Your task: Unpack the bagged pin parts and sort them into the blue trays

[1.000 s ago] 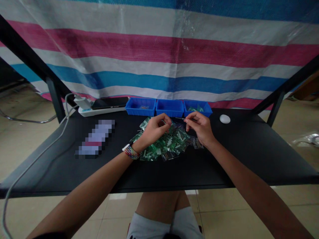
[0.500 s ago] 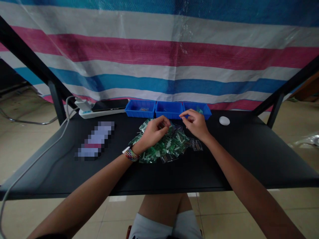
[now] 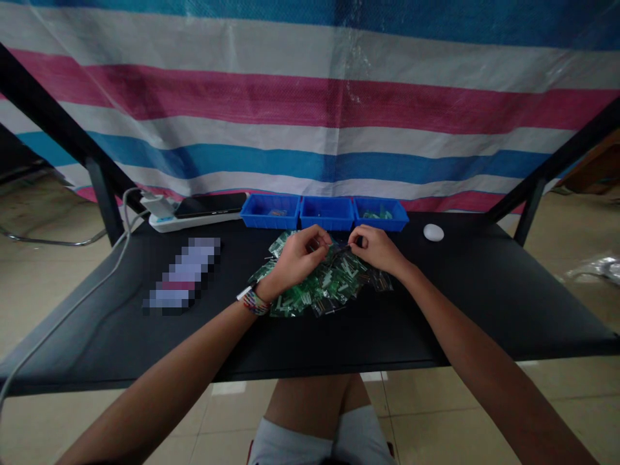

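Observation:
A heap of small clear plastic packets point(image 3: 334, 284), many with green and white pieces inside, lies mid-table. My left hand point(image 3: 303, 255) is over the heap's left part, fingers curled in and thumb bent toward them; what they hold, if anything, is hidden. Across from it, my right hand point(image 3: 375, 247) pinches thumb and forefinger together at the heap's upper right, by a dark packet, but its contents are too small to make out. Behind the hands stand a left blue bin point(image 3: 270, 221) with a few small pieces, a middle blue bin point(image 3: 327, 223), and a right blue bin point(image 3: 382, 224) holding greenish packets.
A white power strip point(image 3: 194, 224) with a plugged-in charger and a dark phone point(image 3: 210, 205) on it sits back left. A pixelated flat item point(image 3: 184, 274) lies on the left. To the right is a white oval object point(image 3: 433, 232). Striped sheeting point(image 3: 310, 97) hangs behind.
My right hand has moved down and toward me, from the right blue bin to the heap. Greenish packets in that bin now show more. My left hand stays nearly in place.

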`<state>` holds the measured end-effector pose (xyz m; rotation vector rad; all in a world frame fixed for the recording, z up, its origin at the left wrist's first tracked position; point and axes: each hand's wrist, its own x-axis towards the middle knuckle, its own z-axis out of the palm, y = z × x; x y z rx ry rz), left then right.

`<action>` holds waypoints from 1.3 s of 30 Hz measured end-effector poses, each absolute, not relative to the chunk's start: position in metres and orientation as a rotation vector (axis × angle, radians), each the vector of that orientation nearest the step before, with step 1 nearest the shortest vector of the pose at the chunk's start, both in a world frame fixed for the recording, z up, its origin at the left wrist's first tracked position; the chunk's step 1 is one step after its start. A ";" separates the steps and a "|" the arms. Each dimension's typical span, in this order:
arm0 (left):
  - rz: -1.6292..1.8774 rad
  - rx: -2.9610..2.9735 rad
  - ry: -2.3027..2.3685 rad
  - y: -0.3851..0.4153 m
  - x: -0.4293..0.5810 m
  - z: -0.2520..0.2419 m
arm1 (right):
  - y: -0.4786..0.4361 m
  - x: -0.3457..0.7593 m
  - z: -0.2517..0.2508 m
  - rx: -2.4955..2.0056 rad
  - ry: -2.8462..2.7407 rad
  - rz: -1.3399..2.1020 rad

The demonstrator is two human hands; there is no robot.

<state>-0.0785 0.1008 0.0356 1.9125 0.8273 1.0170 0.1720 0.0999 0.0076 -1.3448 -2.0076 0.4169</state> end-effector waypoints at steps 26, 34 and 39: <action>1.095 1.982 0.920 0.111 -0.079 0.024 | 0.072 0.130 0.018 -1.030 -1.430 0.868; 1.164 1.897 0.880 0.110 -0.079 0.023 | 0.073 0.129 0.020 -1.012 -1.368 1.030; 1.158 1.887 0.848 0.107 -0.079 0.026 | 0.072 0.128 0.022 -1.017 -1.352 1.036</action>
